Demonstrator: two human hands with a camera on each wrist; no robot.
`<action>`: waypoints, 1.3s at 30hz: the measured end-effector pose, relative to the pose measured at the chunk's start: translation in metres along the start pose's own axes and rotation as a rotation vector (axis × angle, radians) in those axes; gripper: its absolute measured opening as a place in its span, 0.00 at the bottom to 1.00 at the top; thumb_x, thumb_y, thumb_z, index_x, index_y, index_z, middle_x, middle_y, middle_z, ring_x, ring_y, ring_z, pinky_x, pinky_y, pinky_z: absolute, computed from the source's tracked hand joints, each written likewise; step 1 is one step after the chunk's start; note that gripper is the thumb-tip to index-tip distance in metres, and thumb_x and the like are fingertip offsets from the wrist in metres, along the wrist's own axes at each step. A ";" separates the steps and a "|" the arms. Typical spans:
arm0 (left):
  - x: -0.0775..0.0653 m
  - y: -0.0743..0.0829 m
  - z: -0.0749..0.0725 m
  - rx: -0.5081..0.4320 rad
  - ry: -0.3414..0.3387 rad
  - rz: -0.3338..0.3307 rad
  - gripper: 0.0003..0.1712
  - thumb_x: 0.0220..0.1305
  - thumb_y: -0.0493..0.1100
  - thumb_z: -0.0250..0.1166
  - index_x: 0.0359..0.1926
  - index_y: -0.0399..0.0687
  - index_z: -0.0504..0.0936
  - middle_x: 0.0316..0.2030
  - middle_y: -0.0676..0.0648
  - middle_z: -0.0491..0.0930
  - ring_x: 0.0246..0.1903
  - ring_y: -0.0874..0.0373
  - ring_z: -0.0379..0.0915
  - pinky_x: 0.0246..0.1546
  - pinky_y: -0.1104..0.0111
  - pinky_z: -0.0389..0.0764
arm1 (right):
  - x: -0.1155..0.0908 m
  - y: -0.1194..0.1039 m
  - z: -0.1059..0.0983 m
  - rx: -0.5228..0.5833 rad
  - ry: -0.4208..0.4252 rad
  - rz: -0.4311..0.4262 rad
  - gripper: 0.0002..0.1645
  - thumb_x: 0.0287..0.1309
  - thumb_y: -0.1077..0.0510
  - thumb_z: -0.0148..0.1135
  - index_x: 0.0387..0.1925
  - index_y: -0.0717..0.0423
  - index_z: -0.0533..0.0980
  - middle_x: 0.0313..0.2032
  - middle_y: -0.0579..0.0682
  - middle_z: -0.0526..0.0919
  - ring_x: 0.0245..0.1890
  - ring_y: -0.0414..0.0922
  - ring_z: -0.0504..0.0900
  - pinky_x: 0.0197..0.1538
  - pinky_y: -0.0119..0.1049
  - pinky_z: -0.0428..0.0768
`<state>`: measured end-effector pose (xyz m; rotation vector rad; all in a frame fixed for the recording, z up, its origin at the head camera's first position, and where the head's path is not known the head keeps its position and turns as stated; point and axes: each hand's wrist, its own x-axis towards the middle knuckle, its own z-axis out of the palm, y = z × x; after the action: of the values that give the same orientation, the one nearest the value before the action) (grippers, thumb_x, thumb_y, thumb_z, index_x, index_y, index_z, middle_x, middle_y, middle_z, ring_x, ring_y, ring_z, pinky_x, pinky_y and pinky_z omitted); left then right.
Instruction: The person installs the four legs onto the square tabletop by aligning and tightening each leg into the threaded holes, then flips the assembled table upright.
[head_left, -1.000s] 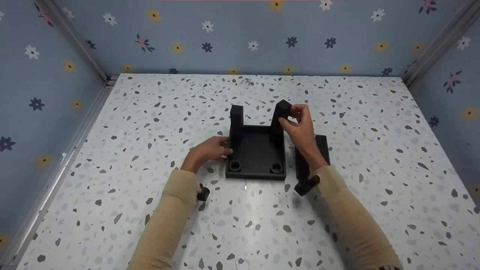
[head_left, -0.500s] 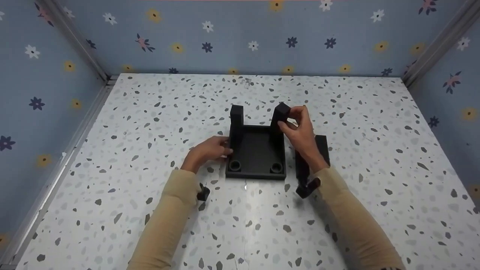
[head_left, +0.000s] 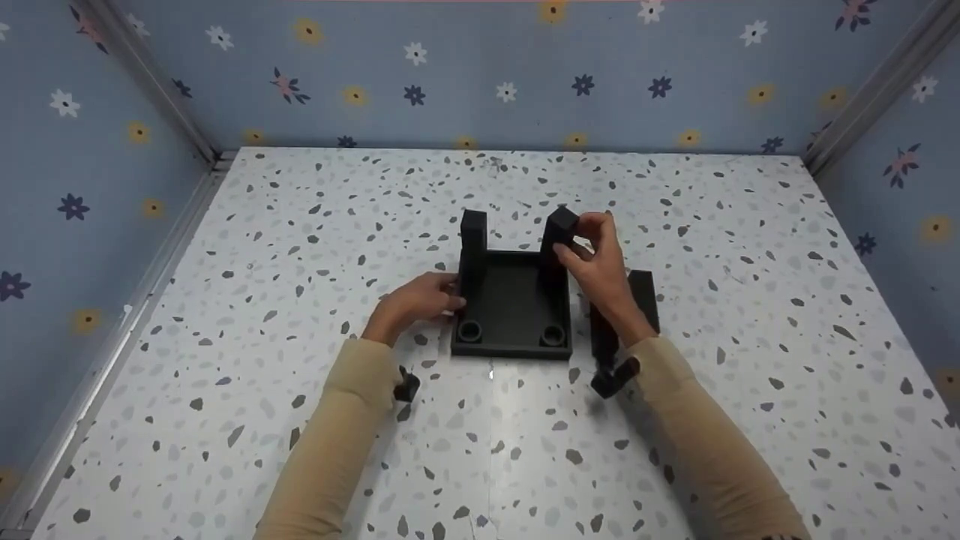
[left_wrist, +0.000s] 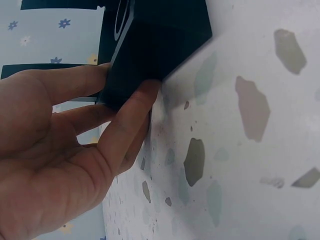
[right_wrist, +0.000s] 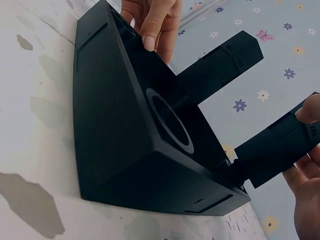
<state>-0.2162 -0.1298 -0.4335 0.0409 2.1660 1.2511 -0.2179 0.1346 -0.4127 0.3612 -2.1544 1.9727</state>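
In the head view a shallow square black base (head_left: pixel 511 351) lies with its hollow side up. My left hand (head_left: pixel 418 298) grips its left wall, thumb over the rim; in the left wrist view its fingers (left_wrist: pixel 127 117) press the outer side. A square black leg (head_left: pixel 473 244) stands at the far left corner. At the far right corner my right hand (head_left: pixel 604 266) pinches a second leg (right_wrist: pixel 275 145) near its top, thumb opposite the fingers. The right wrist view shows a narrow neck between that leg and the base. Round sockets (head_left: pixel 553 334) occupy both near corners.
More black block-shaped pieces (head_left: pixel 643 291) lie right of the base, partly hidden by my right forearm. Small black devices sit at both wrists. A speckled white table (head_left: pixel 337 195) is bounded by blue flowered walls (head_left: pixel 487 67) at the back and sides.
The pinched leg's top has sunk slightly and shifted a little left, with my right hand following. My left hand and the base have stayed put.
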 end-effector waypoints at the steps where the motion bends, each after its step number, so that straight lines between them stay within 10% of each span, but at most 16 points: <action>1: 0.000 0.000 0.000 -0.010 -0.006 -0.001 0.33 0.67 0.35 0.55 0.72 0.43 0.58 0.58 0.39 0.72 0.55 0.49 0.73 0.57 0.62 0.77 | 0.000 0.000 0.000 0.000 -0.002 -0.004 0.28 0.55 0.68 0.63 0.55 0.67 0.62 0.48 0.53 0.72 0.51 0.47 0.74 0.57 0.46 0.76; 11: -0.001 0.001 0.000 -0.008 -0.008 0.013 0.33 0.67 0.35 0.55 0.72 0.42 0.58 0.56 0.38 0.73 0.54 0.48 0.74 0.57 0.62 0.77 | 0.015 0.009 -0.005 -0.016 -0.002 -0.019 0.22 0.71 0.61 0.45 0.62 0.66 0.66 0.59 0.61 0.70 0.57 0.45 0.72 0.62 0.38 0.71; 39: -0.001 0.000 0.000 0.057 0.019 0.018 0.32 0.67 0.38 0.56 0.71 0.44 0.61 0.56 0.40 0.75 0.55 0.49 0.73 0.64 0.58 0.68 | 0.017 0.000 -0.003 0.089 -0.024 0.034 0.22 0.63 0.61 0.59 0.56 0.68 0.69 0.48 0.52 0.75 0.48 0.43 0.74 0.52 0.32 0.76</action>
<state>-0.2157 -0.1304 -0.4329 0.0732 2.2222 1.2039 -0.2340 0.1370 -0.4075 0.3657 -2.1056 2.0979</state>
